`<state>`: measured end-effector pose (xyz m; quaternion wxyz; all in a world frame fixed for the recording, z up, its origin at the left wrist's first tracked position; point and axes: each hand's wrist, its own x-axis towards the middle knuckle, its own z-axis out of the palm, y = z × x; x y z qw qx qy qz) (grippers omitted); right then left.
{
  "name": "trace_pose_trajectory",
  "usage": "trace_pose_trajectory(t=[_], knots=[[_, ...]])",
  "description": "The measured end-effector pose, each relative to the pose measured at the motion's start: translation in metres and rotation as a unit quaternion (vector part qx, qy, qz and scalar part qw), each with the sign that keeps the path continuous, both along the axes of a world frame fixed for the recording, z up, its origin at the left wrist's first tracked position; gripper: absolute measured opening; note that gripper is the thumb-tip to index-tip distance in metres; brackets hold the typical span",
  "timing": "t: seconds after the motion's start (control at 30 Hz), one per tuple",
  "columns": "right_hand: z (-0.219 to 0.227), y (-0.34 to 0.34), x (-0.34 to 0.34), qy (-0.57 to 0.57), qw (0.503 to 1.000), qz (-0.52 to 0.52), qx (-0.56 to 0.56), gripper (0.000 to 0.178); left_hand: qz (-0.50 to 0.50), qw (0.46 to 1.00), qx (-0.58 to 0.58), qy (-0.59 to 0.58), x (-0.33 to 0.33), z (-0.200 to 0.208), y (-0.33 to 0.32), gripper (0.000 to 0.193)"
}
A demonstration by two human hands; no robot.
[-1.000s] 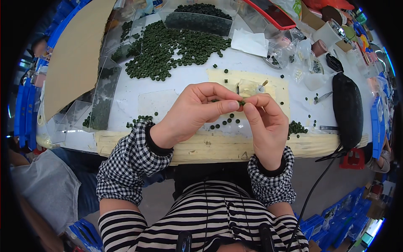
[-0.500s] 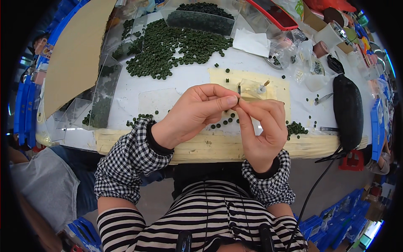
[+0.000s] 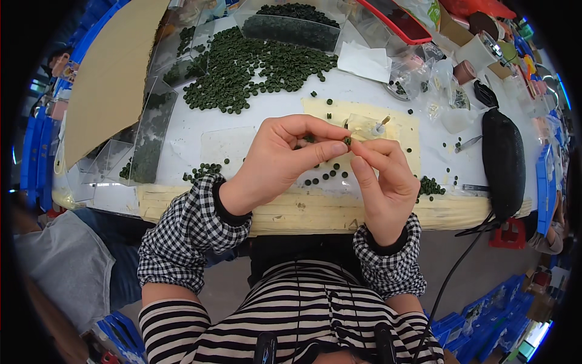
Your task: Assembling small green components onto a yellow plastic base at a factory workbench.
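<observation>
Head view showed the left hand [image 3: 276,161] and right hand [image 3: 382,176] drawn closer than a second before — both fingertips pinched one small green bead [image 3: 347,141] above the yellow mat [image 3: 406,130].

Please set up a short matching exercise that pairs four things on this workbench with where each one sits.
Things:
1. small green bead
2. big heap of green beads
3. long black pouch
4. brown cardboard sheet

Places:
A. far left, leaning over the table edge
B. pinched between the left hand and right hand
C. right end of the table
D. far side, middle

Pairs: 1-B, 2-D, 3-C, 4-A
</observation>
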<state>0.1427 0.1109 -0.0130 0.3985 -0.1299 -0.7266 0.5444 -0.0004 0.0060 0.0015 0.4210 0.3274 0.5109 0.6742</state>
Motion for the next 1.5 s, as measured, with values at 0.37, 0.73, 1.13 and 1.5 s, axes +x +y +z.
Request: trace_pose_trajectory(t=[0.37,0.73,1.13,1.5], knots=[[-0.002,-0.001,0.002,-0.011,1.0,0.012,0.009,0.027,0.031,0.994,-0.01,0.102,0.0,0.002,-0.002,0.015],[0.001,0.002,0.003,-0.021,0.997,0.025,0.064,0.028,0.024,0.992,-0.026,0.123,-0.002,-0.002,-0.003,0.016],[0.001,0.0,0.002,0.0,0.999,0.01,0.041,0.027,0.028,0.994,0.008,0.101,0.001,0.003,-0.002,0.017],[0.0,0.001,0.002,0.0,0.999,0.033,0.022,0.027,0.049,0.966,0.054,0.248,-0.003,-0.006,-0.003,0.019]])
